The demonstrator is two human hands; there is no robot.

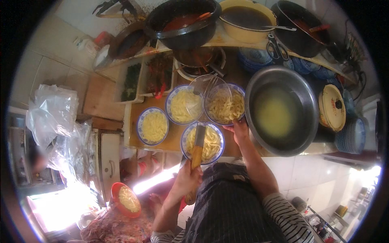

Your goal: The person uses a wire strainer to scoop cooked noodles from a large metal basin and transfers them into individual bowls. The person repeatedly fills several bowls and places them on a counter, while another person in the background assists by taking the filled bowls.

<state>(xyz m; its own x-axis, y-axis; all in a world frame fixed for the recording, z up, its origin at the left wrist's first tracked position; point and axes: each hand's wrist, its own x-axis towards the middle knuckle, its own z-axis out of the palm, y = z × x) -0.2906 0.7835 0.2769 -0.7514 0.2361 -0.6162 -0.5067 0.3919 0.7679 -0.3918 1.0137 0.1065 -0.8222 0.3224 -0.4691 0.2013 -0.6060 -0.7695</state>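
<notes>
My left hand grips the wooden handle of a wire-mesh strainer. Its mesh hangs over two blue-and-white bowls, and its flat metal shank crosses a nearer bowl of pale noodles. With fingers at the rim, my right hand touches the right-hand bowl, which contains noodle pieces. Left of it stand another bowl of noodles and, farther left, one more. A large metal basin of cloudy yellowish liquid sits just right of my right hand.
A shelf behind carries dark pots, a yellow enamel pot and scissors. Below are a pan and ingredient trays. Stacked bowls stand right. Lower left, a person in patterned clothing is beside an orange bowl.
</notes>
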